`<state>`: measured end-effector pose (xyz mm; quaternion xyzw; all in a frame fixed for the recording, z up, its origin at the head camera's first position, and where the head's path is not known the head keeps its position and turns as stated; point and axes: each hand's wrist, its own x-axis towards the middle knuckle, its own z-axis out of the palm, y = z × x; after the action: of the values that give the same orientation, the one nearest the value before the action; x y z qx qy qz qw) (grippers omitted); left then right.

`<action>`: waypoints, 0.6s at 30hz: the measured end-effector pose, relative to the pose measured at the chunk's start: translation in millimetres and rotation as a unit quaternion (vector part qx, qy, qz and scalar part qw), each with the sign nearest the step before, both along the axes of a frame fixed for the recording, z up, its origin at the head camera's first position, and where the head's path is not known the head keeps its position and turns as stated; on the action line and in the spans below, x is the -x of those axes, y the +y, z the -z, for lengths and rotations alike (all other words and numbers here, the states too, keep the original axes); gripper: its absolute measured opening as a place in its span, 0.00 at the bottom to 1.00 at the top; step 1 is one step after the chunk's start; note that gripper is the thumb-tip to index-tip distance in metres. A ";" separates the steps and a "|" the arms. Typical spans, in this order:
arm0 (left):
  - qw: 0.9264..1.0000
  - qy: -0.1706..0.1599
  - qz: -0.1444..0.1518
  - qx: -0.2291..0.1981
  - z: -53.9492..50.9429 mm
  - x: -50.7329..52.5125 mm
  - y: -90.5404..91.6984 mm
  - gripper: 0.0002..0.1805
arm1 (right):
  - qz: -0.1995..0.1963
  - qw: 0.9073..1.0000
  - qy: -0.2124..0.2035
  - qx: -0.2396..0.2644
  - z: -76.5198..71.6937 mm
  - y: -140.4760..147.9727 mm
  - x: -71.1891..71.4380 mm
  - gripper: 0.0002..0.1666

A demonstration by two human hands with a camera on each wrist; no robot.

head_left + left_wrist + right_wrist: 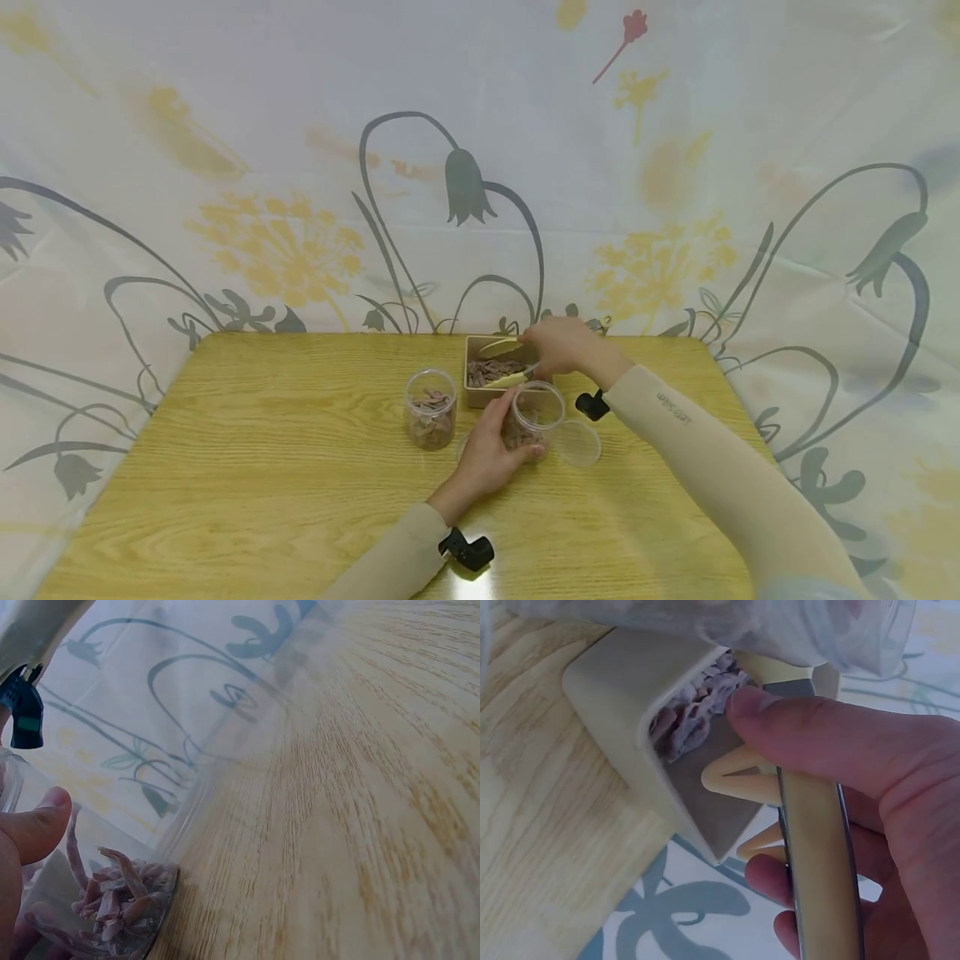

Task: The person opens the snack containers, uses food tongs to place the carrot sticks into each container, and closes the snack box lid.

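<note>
My right hand (558, 343) grips tongs (512, 380) with pale yellow tips, over a beige rectangular box (474, 398) at the table's back. Brownish-purple dried strips (495, 369) lie in the box, between the spread tips. In the right wrist view, thumb and fingers wrap the tongs' handle (819, 855). In front of the box my left hand (486, 454) holds a clear jar (525, 442) round its side; its mouth has no lid on. Similar strips (120, 900) lie at the jar's bottom in the left wrist view, where the thumb (41, 829) presses the wall.
A second clear jar (432, 421), with strips in it, stands left of the held one. A round clear lid (579, 444) lies to the right; another round edge shows partly behind my left hand. The wooden table (285, 467) meets a flower-printed cloth (300, 167) behind.
</note>
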<state>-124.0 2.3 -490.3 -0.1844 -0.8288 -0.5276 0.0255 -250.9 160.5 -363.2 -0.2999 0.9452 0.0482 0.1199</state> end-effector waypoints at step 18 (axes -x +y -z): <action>1.000 0.016 0.001 0.005 2.9 0.6 0.4 0.52 | -0.032 0.998 0.053 -0.026 7.5 -9.3 -3.0 0.23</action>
<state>-124.6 2.7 -493.2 -0.1932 -0.8309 -0.5204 0.0372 -248.0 151.2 -370.8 -0.3241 0.9385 0.0921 0.0755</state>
